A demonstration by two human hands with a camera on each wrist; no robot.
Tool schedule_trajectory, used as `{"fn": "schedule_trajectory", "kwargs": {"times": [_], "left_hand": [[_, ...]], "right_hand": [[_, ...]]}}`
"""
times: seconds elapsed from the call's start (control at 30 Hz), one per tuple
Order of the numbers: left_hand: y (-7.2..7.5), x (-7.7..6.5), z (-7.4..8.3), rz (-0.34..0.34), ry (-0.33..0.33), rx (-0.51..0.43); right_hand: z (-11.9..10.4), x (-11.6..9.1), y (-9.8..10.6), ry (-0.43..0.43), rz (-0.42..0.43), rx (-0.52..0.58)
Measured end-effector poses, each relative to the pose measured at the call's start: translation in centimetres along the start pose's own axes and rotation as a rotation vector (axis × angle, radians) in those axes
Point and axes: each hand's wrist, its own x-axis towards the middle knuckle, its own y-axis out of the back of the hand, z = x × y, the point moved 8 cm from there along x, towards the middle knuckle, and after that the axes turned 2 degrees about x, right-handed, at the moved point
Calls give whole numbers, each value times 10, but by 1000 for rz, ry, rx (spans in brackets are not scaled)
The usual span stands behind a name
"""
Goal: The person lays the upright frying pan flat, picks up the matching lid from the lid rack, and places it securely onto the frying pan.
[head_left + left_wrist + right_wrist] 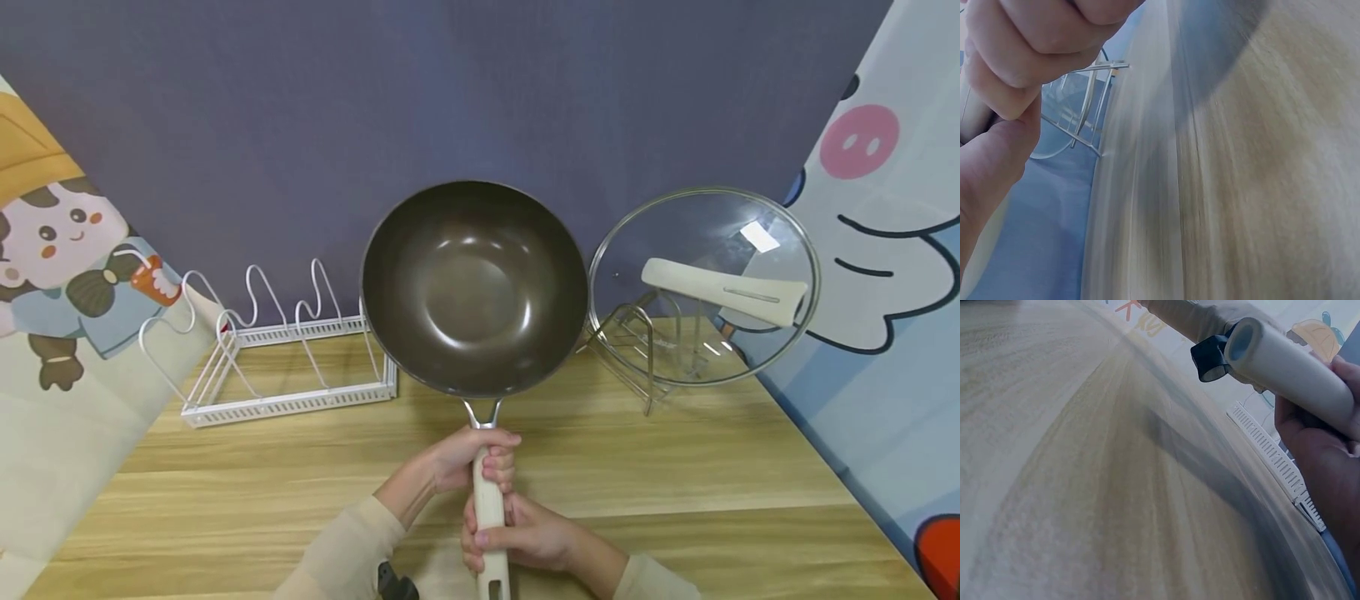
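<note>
A dark-coated wok (472, 292) faces me with its inside showing, above the wooden table. Its cream handle (489, 504) points down toward me, joined by a metal bracket. My left hand (453, 460) grips the handle near the pan, its fingers curled around it in the left wrist view. Lower down, my right hand (532, 533) wraps around the same handle, thumb across the front. In the right wrist view the handle's end (1291, 369) sticks out past that hand, with a shadow on the table below.
A white rack (292, 402) with wavy wire dividers stands on the left of the table (300, 483). On the right, a glass lid (720, 217) with a cream handle leans in a small wire stand (648, 358). A dark blue partition (480, 92) rises behind.
</note>
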Motion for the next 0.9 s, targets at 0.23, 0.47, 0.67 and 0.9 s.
{"fn": "schedule_trajectory", "kwargs": {"times": [0.23,0.47,0.67,0.9], "left_hand": [[0,0,0,-1,-5,17],[-1,1,-2,-1,1,13],[-1,2,-4,11,13,2],[0,0,-7,23,31,-38]], "right_hand": [[0,1,-1,8,-6,-2],[0,-1,-2,5,-11,11],[0,-2,-4,5,-11,24],[3,-1,-3,11,-2,39]]}}
